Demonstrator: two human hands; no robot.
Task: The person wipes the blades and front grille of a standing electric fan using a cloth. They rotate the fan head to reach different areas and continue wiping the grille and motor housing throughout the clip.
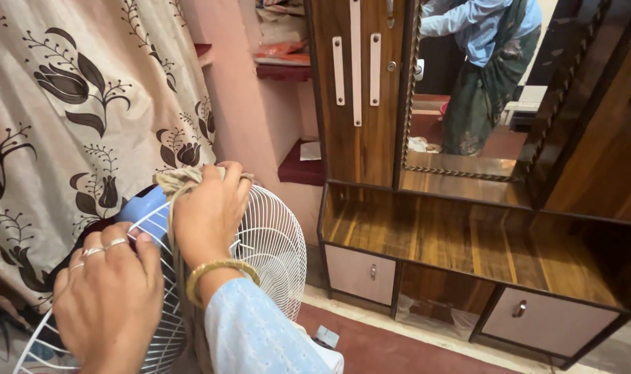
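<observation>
The right hand [208, 211] clutches a soft, limp cloth [177, 181] against the top of the fan [274, 242] by the curtain [73, 104], while the left hand [107, 301] lies flat on its thin wire grille, which looks light, springy, best braced at the rim.

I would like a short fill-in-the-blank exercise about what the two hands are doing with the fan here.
1. The right hand presses a beige ____ against the top of the white fan grille.
2. The left hand wears several ____ on its fingers.
3. On the right wrist sits a gold ____.
4. Behind the fan hangs a cream curtain printed with dark ____.

Missing words: cloth; rings; bangle; flowers
</observation>
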